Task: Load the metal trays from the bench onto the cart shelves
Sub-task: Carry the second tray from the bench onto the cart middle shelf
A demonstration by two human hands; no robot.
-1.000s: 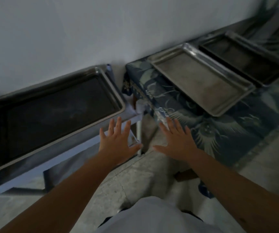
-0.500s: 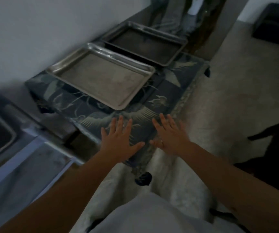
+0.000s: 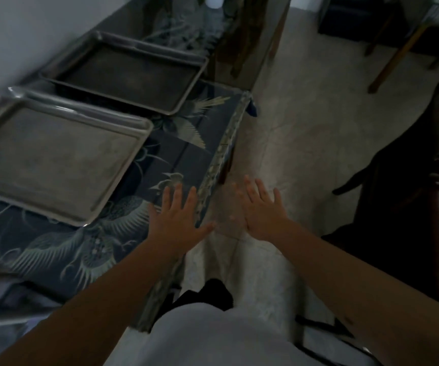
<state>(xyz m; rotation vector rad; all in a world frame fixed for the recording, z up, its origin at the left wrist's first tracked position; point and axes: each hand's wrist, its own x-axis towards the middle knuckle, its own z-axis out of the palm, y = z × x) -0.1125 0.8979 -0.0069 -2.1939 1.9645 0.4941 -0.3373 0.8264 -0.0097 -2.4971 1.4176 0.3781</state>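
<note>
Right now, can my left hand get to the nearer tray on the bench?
Probably yes. The left hand is open and holds nothing, hovering over the patterned cloth just past the nearer tray. Nothing lies between them, and the tray's corner and front rim are bare.

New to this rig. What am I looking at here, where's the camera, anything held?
There is no robot: a person wears one wide-angle camera on the head, looking forward and down, so the arms reach in from the bottom. The left hand and right hand are both spread flat and hold nothing. On the left is a bench under a blue patterned cloth. Two empty metal trays lie on it: the near tray and the far tray, side by side. The floor is on the right.
</note>
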